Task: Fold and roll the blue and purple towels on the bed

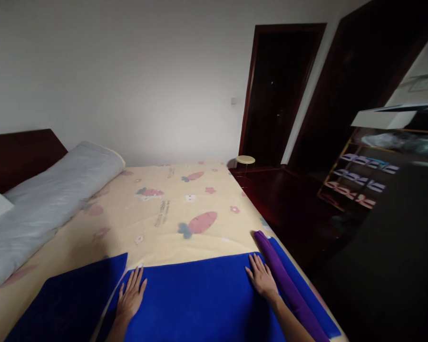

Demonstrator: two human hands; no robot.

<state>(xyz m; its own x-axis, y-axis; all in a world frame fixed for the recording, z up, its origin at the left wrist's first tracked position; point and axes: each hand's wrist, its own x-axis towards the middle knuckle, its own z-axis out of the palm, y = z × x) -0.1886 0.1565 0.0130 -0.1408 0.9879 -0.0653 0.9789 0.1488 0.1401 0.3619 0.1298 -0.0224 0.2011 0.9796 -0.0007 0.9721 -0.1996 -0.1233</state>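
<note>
A blue cloth (196,299) is spread out on the bed in front of me. Flat on its far left corner rests my left hand (131,297), fingers stretched out. My right hand (262,278) lies on the far right corner of the same cloth, also open with its fingers spread. Just right of that hand runs a rolled or folded purple cloth (285,280), lying lengthwise over another blue cloth (306,289) along the bed's right edge. A further blue cloth (71,297) lies at the left, separated by a narrow gap.
The bed sheet (207,247) is yellow with printed carrots. A grey pillow or bolster (64,185) lies by the dark headboard (21,147). Beyond the bed's right edge stand a round stool (245,159), a dark door (280,95) and a shoe rack (360,178). A white wall (146,85) closes the far side.
</note>
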